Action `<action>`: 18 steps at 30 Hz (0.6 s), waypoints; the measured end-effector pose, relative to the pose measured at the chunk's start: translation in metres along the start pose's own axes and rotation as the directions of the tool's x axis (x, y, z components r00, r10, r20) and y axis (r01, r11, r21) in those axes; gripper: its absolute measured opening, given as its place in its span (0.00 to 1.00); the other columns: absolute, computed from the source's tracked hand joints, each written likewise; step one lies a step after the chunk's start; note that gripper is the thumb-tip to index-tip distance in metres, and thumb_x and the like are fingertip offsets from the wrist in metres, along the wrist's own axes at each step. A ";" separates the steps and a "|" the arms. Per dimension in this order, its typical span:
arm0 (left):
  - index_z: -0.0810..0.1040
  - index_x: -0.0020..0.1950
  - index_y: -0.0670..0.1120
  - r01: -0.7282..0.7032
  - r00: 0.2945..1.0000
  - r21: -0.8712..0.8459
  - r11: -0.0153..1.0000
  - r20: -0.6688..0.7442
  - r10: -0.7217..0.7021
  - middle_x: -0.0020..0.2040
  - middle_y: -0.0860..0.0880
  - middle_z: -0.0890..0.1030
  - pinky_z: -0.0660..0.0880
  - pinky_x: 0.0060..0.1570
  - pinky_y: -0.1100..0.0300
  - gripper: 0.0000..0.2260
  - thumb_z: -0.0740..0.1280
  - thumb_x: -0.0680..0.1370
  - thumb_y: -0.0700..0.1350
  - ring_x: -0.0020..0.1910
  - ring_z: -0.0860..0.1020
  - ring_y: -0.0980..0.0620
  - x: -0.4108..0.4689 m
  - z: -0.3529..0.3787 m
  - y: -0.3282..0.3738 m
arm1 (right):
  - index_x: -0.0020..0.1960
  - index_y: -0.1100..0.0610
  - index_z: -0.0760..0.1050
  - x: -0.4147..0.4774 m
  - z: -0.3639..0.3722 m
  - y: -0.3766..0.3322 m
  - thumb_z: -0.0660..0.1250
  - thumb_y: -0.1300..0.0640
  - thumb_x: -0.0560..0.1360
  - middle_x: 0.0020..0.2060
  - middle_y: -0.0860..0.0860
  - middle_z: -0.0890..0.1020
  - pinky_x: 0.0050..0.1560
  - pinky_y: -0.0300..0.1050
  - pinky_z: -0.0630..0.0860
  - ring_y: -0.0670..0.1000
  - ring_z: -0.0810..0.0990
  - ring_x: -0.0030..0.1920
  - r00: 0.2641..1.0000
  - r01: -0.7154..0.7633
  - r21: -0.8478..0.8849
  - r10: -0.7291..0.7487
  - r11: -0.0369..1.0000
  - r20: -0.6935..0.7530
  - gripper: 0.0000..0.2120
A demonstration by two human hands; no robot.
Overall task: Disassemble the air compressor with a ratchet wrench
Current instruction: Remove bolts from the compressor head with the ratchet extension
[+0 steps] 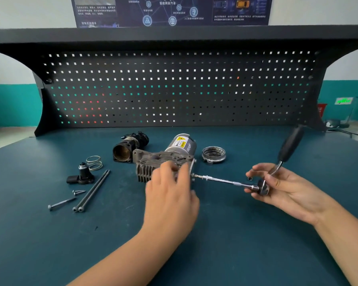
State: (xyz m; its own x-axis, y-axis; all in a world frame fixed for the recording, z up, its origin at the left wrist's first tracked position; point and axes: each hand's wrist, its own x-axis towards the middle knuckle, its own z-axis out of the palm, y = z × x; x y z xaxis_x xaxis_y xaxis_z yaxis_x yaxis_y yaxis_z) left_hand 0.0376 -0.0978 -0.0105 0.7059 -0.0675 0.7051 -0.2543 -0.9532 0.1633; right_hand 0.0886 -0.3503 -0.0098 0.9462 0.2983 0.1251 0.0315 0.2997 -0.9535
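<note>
- Left hand (170, 188), fingers loosely spread and holding nothing, lies over the grey finned-metal air compressor (147, 162) at mid-bench, probably to steady it; blur hides the contact
- Right hand (277, 186) pinches the head of the chrome, black-handled ratchet wrench (225, 181), its extension set against a side bolt
- Loose long dark bolts (92, 189) lie to the left on the teal bench (236, 234); a black pegboard (174, 89) stands behind
</note>
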 end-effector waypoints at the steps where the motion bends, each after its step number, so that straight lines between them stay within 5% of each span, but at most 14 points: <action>1: 0.78 0.55 0.42 -0.102 0.993 -0.025 0.995 -0.067 0.100 0.51 0.42 0.77 0.75 0.43 0.52 0.22 0.74 0.63 0.42 0.46 0.77 0.40 0.005 0.003 0.009 | 0.44 0.55 0.84 -0.001 0.000 -0.001 0.61 0.64 0.69 0.47 0.55 0.84 0.43 0.49 0.81 0.61 0.83 0.44 1.000 0.019 -0.027 -0.018 0.999 0.023 0.14; 3: 0.78 0.54 0.41 -0.341 0.940 -0.074 0.937 -0.007 0.341 0.52 0.42 0.78 0.75 0.46 0.53 0.17 0.70 0.66 0.41 0.48 0.77 0.40 0.020 0.009 0.033 | 0.44 0.56 0.84 -0.005 0.001 -0.004 0.61 0.66 0.67 0.49 0.55 0.84 0.46 0.50 0.81 0.59 0.83 0.46 0.996 0.057 -0.096 -0.050 0.994 0.071 0.15; 5: 0.74 0.56 0.42 -0.469 0.854 -0.054 0.881 0.226 0.469 0.51 0.43 0.77 0.68 0.46 0.53 0.12 0.64 0.73 0.42 0.50 0.75 0.41 0.038 0.014 0.057 | 0.44 0.58 0.84 -0.007 0.001 -0.006 0.62 0.68 0.66 0.50 0.56 0.84 0.48 0.50 0.81 0.57 0.83 0.49 0.993 0.083 -0.136 -0.070 0.987 0.094 0.15; 10: 0.75 0.48 0.45 -0.311 0.805 -0.054 0.949 0.515 0.294 0.50 0.44 0.79 0.66 0.38 0.57 0.07 0.63 0.76 0.48 0.45 0.76 0.43 0.076 0.037 0.080 | 0.43 0.63 0.84 -0.010 0.004 -0.006 0.60 0.73 0.65 0.48 0.57 0.82 0.54 0.46 0.78 0.56 0.81 0.53 0.980 0.162 -0.113 -0.147 0.980 0.133 0.16; 18: 0.77 0.51 0.43 -0.288 0.852 0.020 0.957 0.462 0.247 0.49 0.43 0.79 0.62 0.33 0.57 0.11 0.58 0.79 0.47 0.45 0.78 0.42 0.072 0.063 0.076 | 0.53 0.61 0.81 -0.002 0.001 -0.005 0.62 0.70 0.64 0.45 0.56 0.82 0.51 0.45 0.80 0.55 0.82 0.52 0.989 0.146 -0.062 -0.145 0.987 0.011 0.20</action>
State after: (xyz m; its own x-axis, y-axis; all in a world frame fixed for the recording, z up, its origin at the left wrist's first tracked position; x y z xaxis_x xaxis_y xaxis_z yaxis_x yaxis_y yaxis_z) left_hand 0.1110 -0.1935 0.0091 0.8440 -0.4288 0.3223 -0.4335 -0.8991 -0.0610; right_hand 0.0857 -0.3513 -0.0051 0.9281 0.2612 0.2653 0.1889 0.2836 -0.9402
